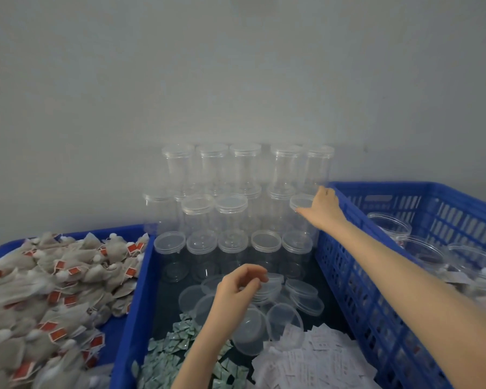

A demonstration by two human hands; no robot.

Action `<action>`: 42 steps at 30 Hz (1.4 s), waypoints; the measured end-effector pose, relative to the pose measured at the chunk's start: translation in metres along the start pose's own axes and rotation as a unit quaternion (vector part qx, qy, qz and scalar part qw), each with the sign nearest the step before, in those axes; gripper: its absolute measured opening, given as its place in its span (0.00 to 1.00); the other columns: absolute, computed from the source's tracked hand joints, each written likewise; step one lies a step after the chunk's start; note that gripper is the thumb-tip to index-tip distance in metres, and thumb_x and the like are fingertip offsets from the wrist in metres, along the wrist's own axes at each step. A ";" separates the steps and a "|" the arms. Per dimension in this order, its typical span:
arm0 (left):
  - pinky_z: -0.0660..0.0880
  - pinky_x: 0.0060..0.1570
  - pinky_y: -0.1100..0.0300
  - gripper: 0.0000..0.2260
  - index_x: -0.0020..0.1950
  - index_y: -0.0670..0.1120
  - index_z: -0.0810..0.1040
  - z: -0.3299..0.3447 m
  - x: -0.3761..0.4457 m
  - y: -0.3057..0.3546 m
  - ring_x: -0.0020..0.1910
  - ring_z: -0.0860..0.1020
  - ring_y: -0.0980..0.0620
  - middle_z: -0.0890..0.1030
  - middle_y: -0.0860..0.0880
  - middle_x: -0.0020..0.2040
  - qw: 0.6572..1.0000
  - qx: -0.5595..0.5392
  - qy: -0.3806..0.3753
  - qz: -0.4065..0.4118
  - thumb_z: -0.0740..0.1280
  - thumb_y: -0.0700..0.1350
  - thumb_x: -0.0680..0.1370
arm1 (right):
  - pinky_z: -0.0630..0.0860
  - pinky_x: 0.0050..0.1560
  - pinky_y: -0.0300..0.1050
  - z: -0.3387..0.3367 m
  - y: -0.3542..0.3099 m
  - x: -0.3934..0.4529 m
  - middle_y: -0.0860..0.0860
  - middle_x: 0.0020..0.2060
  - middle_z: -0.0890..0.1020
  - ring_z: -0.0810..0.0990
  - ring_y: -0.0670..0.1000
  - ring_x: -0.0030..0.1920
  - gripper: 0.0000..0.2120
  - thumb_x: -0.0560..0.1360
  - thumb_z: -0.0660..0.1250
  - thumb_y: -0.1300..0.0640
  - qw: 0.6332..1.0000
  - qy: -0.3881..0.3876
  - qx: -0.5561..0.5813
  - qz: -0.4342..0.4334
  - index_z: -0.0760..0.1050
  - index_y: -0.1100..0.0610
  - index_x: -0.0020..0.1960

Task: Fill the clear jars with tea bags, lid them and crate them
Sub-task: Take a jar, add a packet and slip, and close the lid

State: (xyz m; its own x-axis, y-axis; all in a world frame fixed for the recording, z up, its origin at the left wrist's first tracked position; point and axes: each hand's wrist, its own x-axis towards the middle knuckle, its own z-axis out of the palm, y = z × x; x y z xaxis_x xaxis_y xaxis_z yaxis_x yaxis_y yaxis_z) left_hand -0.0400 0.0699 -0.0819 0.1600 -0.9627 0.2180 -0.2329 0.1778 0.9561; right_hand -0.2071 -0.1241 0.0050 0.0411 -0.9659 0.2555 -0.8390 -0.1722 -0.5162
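Clear lidded jars (230,220) stand stacked in three tiers against the wall, in the back of the middle blue bin (132,318). My right hand (324,209) reaches out to the rightmost jar of the middle tier (302,214) and grips it at its lid. My left hand (239,290) hovers over a heap of loose clear lids (289,307), fingers curled; whether it pinches a lid I cannot tell. Tea bags (40,290) with red tags fill the left blue bin. The slotted blue crate (357,276) on the right holds filled jars (421,254).
Small green sachets (174,349) and white paper packets (320,357) lie in the front of the middle bin. A plain grey wall (236,80) stands right behind the jars.
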 end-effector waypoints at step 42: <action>0.69 0.58 0.64 0.40 0.74 0.57 0.62 -0.051 0.024 0.035 0.65 0.70 0.60 0.71 0.59 0.66 0.996 0.077 0.036 0.022 0.78 0.50 0.66 | 0.72 0.70 0.48 0.082 -0.045 -0.142 0.35 0.72 0.66 0.68 0.39 0.71 0.55 0.60 0.81 0.41 0.883 -0.074 0.424 -0.185 0.52 0.41 0.77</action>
State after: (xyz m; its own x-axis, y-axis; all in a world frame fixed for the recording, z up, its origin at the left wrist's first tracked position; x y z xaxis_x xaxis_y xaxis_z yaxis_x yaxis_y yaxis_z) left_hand 0.0044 0.0637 -0.0334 0.2136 -0.9369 0.2769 -0.3841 0.1801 0.9056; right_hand -0.1311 0.0048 -0.0752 0.3509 -0.8170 0.4575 -0.0470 -0.5033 -0.8628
